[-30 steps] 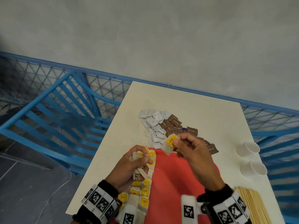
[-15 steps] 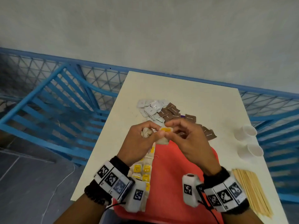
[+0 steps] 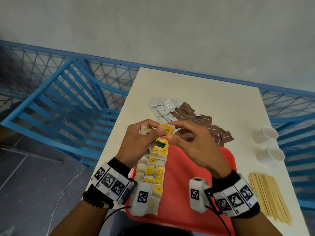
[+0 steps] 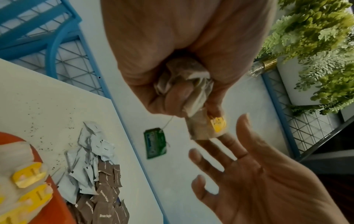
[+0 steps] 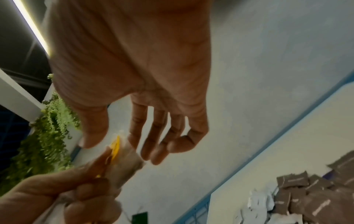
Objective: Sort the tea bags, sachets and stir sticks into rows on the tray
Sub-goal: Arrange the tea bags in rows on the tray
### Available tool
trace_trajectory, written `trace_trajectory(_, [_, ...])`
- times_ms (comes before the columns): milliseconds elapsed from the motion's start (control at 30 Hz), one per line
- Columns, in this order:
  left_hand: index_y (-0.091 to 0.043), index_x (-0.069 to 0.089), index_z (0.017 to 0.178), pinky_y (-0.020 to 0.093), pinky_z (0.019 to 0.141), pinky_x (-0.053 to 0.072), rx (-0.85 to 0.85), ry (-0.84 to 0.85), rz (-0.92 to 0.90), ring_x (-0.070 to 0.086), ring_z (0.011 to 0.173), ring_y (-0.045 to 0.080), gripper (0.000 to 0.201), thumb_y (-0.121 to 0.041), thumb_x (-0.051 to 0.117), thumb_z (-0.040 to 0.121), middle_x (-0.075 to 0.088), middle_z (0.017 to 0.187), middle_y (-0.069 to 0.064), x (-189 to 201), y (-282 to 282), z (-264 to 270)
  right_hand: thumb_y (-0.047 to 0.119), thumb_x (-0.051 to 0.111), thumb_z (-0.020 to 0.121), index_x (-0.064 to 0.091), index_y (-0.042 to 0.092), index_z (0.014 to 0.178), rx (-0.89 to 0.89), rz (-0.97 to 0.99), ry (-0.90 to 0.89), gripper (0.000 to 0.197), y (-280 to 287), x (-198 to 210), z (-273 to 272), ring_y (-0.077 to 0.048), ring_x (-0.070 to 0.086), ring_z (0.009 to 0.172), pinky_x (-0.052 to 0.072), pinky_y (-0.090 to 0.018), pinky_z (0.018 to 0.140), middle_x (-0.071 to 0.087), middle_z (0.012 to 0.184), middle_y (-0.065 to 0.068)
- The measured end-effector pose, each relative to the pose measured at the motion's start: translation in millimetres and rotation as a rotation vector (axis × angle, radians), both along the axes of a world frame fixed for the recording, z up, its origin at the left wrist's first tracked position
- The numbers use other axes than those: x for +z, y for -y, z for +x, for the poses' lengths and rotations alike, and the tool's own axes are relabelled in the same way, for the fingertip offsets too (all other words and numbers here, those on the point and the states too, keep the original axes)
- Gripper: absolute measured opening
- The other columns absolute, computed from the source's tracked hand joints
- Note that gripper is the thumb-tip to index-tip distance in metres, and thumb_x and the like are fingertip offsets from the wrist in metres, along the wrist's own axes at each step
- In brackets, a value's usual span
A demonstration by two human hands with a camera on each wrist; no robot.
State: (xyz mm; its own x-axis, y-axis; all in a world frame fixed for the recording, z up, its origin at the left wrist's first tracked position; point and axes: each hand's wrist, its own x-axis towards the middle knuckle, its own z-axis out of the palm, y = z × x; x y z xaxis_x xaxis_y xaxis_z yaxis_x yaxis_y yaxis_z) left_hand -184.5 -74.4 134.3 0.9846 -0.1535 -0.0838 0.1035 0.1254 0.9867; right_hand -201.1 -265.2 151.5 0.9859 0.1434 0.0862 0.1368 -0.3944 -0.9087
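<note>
Both hands hover above the far end of the red tray. My left hand grips a crumpled clump of tea bags and pins a yellow-tagged tea bag under its thumb. A green tag dangles on a string from the clump. My right hand is spread with straight fingers; its index finger touches the tea bag and its thumb stands apart. Two rows of yellow-tagged tea bags lie along the tray's left side.
White sachets and brown sachets lie heaped on the cream table beyond the tray. Wooden stir sticks lie at the right, two paper cups behind them. A blue chair stands to the left.
My left hand rose from the tray with its clump and met the right hand. The yellow-tagged tea bag went from the right hand's pinch to under the left thumb, and the right fingers loosened.
</note>
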Motion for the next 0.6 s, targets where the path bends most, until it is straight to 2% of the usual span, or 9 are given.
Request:
trace_trajectory(33, [-0.013, 0.07, 0.085, 0.02, 0.042, 0.033, -0.001, -0.006, 0.0, 0.045, 0.044, 0.016, 0.012, -0.024, 0.073, 0.084, 0.054, 0.053, 0.005, -0.1, -1.6, 0.8, 0.035, 0.075, 0.085, 0.074, 0.022, 0.101, 0.004, -0.002, 0.014, 0.021, -5.7, 0.1, 2.2, -0.008, 0.068, 0.079, 0.055, -0.032, 0.072, 0.072, 0.092, 0.01])
trace_trajectory(100, [-0.016, 0.07, 0.084, 0.019, 0.042, 0.034, 0.0, -0.026, -0.011, 0.047, 0.043, 0.013, 0.008, -0.024, 0.073, 0.085, 0.055, 0.053, 0.003, 0.4, -4.9, 3.5, 0.023, 0.074, 0.088, 0.074, 0.013, 0.088, -0.011, 0.012, 0.019, 0.011, -16.0, -2.1, 8.2, -0.02, 0.066, 0.068, 0.053, -0.041, 0.066, 0.072, 0.075, -0.001])
trace_trajectory(167, [-0.018, 0.07, 0.086, 0.019, 0.042, 0.035, 0.0, -0.035, 0.006, 0.047, 0.043, 0.01, 0.009, -0.026, 0.072, 0.085, 0.055, 0.054, 0.003, 0.7, -9.6, 7.4, 0.018, 0.074, 0.087, 0.074, 0.009, 0.086, -0.042, 0.064, -0.001, 0.009, -21.6, -4.7, 15.5, -0.025, 0.066, 0.065, 0.054, -0.042, 0.066, 0.072, 0.072, -0.007])
trace_trajectory(267, [-0.014, 0.068, 0.084, 0.019, 0.042, 0.035, -0.024, -0.012, 0.052, 0.047, 0.043, 0.01, 0.009, -0.021, 0.07, 0.089, 0.055, 0.053, 0.002, -1.9, -18.0, 12.7, 0.016, 0.076, 0.085, 0.073, 0.011, 0.095, -0.035, 0.126, -0.056, 0.011, -26.2, -3.1, 22.0, -0.018, 0.068, 0.069, 0.055, -0.033, 0.069, 0.074, 0.08, -0.005])
trace_trajectory(333, [-0.011, 0.067, 0.085, 0.018, 0.041, 0.036, -0.05, 0.009, 0.09, 0.047, 0.044, 0.009, 0.01, -0.019, 0.069, 0.091, 0.055, 0.053, 0.0, -3.7, -22.9, 14.7, 0.015, 0.077, 0.085, 0.073, 0.012, 0.1, 0.024, 0.065, -0.054, 0.016, -29.8, -1.4, 24.6, -0.014, 0.067, 0.072, 0.055, -0.026, 0.069, 0.074, 0.085, 0.0])
trace_trajectory(367, [-0.011, 0.067, 0.085, 0.019, 0.041, 0.037, -0.059, 0.014, 0.111, 0.047, 0.045, 0.009, 0.01, -0.019, 0.069, 0.091, 0.055, 0.053, -0.001, -4.7, -25.4, 15.0, 0.015, 0.077, 0.085, 0.073, 0.011, 0.099, 0.053, 0.036, -0.051, 0.015, -31.7, -0.7, 26.3, -0.014, 0.066, 0.069, 0.054, -0.026, 0.068, 0.074, 0.083, 0.0])
trace_trajectory(433, [-0.01, 0.068, 0.085, 0.018, 0.041, 0.037, -0.051, 0.012, 0.139, 0.047, 0.044, 0.009, 0.011, -0.019, 0.069, 0.091, 0.054, 0.053, -0.002, -6.8, -30.6, 15.4, 0.016, 0.076, 0.085, 0.074, 0.01, 0.094, 0.069, 0.02, -0.055, 0.011, -33.2, -1.6, 32.7, -0.022, 0.067, 0.064, 0.054, -0.033, 0.065, 0.073, 0.077, -0.005])
trace_trajectory(500, [-0.01, 0.068, 0.085, 0.02, 0.041, 0.036, 0.005, -0.006, 0.148, 0.046, 0.044, 0.011, 0.014, -0.022, 0.071, 0.09, 0.052, 0.053, 0.001, -11.8, -39.3, 16.2, 0.017, 0.076, 0.085, 0.074, 0.012, 0.09, 0.053, -0.031, -0.059, 0.007, -30.9, -8.9, 40.1, -0.025, 0.067, 0.065, 0.053, -0.033, 0.064, 0.073, 0.075, -0.005])
trace_trajectory(600, [-0.005, 0.067, 0.089, 0.02, 0.04, 0.034, 0.117, -0.076, 0.101, 0.042, 0.044, 0.012, 0.023, -0.027, 0.073, 0.085, 0.047, 0.053, 0.001, -24.5, -58.0, 13.3, 0.019, 0.075, 0.085, 0.073, 0.017, 0.084, 0.062, -0.234, -0.096, 0.003, -30.2, -43.5, 43.5, -0.01, 0.059, 0.06, 0.047, -0.026, 0.061, 0.07, 0.071, 0.0])
